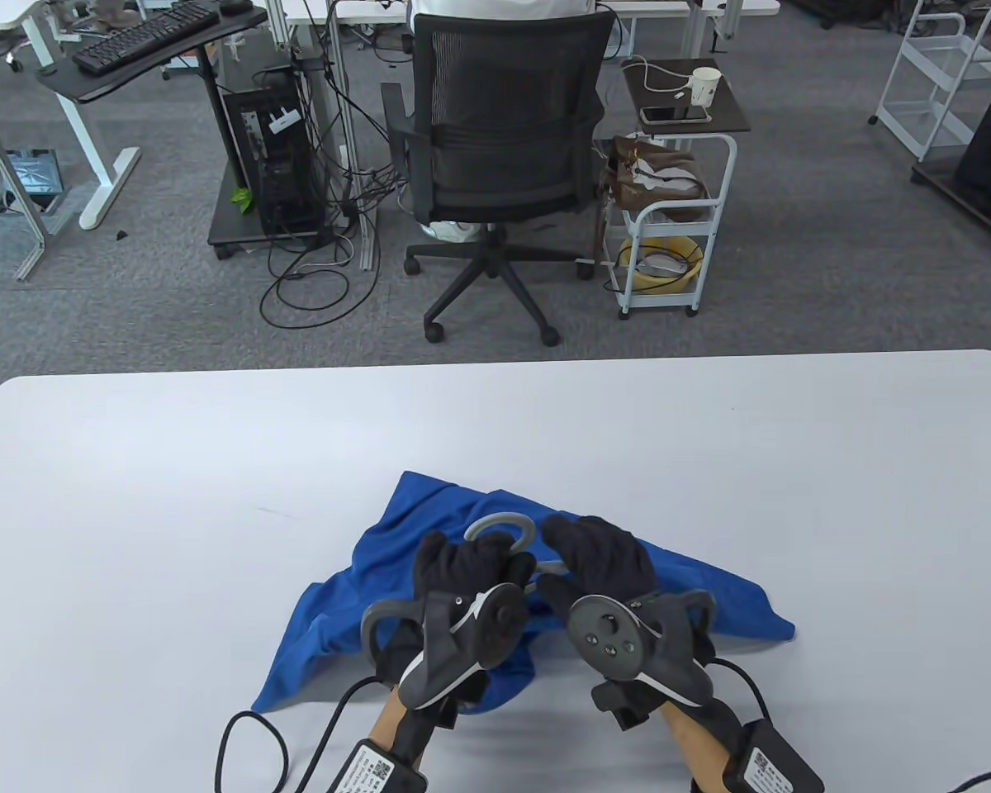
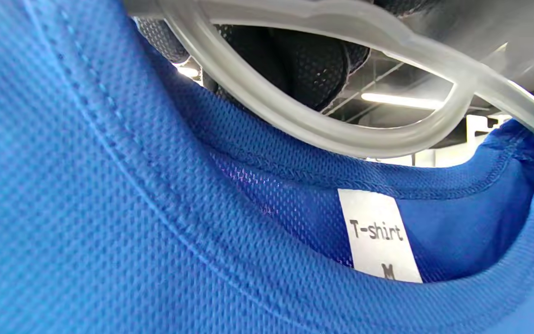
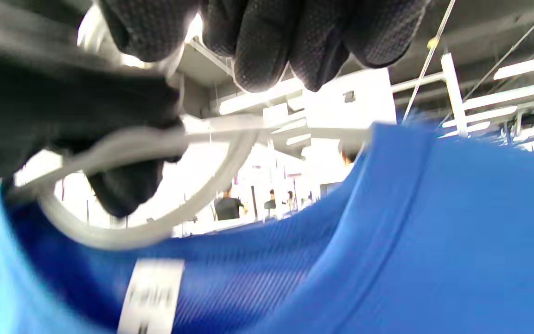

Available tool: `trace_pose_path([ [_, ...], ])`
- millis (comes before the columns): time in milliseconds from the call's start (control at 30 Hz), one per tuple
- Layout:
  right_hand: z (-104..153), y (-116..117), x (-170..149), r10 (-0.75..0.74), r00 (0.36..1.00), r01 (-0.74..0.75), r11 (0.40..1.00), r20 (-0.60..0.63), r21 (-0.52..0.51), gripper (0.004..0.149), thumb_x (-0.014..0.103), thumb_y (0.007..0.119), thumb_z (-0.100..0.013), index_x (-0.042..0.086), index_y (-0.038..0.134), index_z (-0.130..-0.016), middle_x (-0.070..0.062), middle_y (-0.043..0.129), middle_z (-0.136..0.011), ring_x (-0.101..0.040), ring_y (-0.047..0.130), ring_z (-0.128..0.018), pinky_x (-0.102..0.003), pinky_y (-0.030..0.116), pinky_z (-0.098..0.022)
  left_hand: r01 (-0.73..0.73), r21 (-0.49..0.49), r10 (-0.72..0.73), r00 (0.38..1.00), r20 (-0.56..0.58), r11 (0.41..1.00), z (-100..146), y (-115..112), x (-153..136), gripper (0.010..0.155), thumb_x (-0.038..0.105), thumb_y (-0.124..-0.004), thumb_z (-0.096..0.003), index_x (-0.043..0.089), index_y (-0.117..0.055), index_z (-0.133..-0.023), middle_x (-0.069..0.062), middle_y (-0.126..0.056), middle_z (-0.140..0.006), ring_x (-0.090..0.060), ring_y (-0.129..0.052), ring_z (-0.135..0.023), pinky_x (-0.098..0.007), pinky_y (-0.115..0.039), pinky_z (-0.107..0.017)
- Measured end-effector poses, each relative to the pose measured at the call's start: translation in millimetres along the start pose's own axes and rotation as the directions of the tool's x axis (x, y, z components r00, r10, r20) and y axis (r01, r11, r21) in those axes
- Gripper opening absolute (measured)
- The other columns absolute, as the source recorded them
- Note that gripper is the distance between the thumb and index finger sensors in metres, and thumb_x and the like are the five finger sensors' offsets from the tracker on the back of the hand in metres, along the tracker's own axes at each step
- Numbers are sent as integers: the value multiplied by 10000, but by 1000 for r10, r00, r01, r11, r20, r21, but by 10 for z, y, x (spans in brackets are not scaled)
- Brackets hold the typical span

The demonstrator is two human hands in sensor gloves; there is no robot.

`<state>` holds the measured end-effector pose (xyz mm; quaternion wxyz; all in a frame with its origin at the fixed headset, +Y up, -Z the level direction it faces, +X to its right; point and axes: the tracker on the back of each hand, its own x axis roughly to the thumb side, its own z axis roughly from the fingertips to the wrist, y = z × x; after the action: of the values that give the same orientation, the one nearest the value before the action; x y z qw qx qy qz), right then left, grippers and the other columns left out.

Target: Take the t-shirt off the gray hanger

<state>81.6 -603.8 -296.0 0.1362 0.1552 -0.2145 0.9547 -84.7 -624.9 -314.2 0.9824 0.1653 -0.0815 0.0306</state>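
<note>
A blue t-shirt [image 1: 694,591] lies crumpled on the white table [image 1: 173,496], still on a gray hanger [image 1: 508,527] whose hook sticks out of the collar. My left hand [image 1: 495,570] grips the hanger just below the hook. The left wrist view shows the hanger's loop [image 2: 322,134] over the collar [image 2: 109,208] and a white "T-shirt M" label [image 2: 378,234]. My right hand [image 1: 570,562] hovers beside it over the collar. Its fingers [image 3: 267,51] hang above the blue cloth [image 3: 434,222], apart from it and holding nothing.
The shirt lies near the table's front middle. Glove cables [image 1: 256,743] trail at the front edge. Beyond the table's far edge stand an office chair [image 1: 495,165] and a small white cart [image 1: 669,206].
</note>
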Motion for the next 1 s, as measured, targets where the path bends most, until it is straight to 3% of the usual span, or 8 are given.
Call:
trace_pose_path([
  [133, 19, -215, -205, 5, 999, -9, 997, -53, -77, 566, 426, 645, -552, 244, 537, -1076, -60, 684, -1097, -368, 662, -1047, -539, 582, -815, -24, 43, 26, 999, -47, 999, -3, 107, -142, 436, 544, -523, -587, 297, -699, -901, 74, -904, -746, -166, -963, -691, -484, -610, -809],
  [300, -30, -133, -398, 25, 996, -24, 1000, -82, 15, 638, 467, 643, -534, 256, 495, -1118, -89, 630, -1157, -395, 604, -1087, -562, 544, -833, -69, 111, 77, 995, -69, 991, 41, 272, -260, 429, 544, -526, -589, 299, -702, -895, 74, -901, -748, -169, -961, -698, -488, -603, -813],
  [433, -51, -47, -377, 44, 997, -40, 998, -70, 54, 635, 471, 644, -530, 274, 494, -1114, -74, 631, -1160, -382, 606, -1091, -557, 544, -838, -84, 151, 92, 995, -46, 985, 85, 377, -255, 424, 544, -526, -590, 302, -701, -891, 77, -899, -748, -170, -959, -702, -496, -600, -812],
  [667, 12, -101, -295, -10, 999, 8, 998, -40, -64, 511, 466, 674, -498, 348, 609, -991, 81, 761, -1003, -217, 755, -1004, -490, 607, -839, -66, 200, 69, 998, -8, 978, 163, 484, -158, 418, 541, -517, -593, 310, -694, -893, 86, -888, -767, -173, -954, -730, -498, -587, -822],
  [867, 25, -197, -358, -198, 979, 193, 976, -38, -105, 431, 444, 637, -531, 374, 627, -955, 98, 761, -1000, -210, 748, -1011, -492, 594, -845, -24, 247, 34, 999, -39, 969, 194, 563, -215, 424, 532, -512, -592, 316, -676, -918, 64, -864, -887, -233, -903, -887, -541, -535, -836],
  [1000, 16, -263, -501, -209, 974, 196, 970, -87, -143, 409, 427, 636, -540, 370, 639, -945, 91, 763, -1003, -224, 746, -1014, -497, 595, -840, -21, 274, 41, 997, -68, 962, 211, 626, -296, 430, 529, -509, -592, 319, -672, -929, 52, -848, -945, -256, -863, -952, -553, -509, -842],
])
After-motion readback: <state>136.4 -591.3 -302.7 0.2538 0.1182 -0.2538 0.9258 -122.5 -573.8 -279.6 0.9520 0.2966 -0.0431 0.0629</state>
